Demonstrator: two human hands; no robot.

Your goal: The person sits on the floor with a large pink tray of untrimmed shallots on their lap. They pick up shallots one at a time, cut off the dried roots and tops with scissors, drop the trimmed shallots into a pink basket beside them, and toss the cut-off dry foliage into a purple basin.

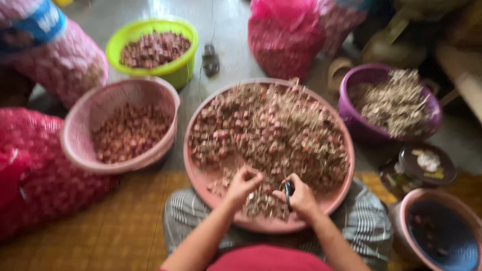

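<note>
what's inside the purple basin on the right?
The purple basin holds a heap of dry, tan stalks and trimmings, piled above its rim. The heap covers the bottom, so anything beneath it cannot be seen.

Soft daylight falls from the far side, leaving a pale sheen on the grey floor (226, 25) at the top edge. Shadows are faint and short. The whole view is smeared by motion blur; the far right corner sinks into dimness, and nothing looks sharp.
</note>
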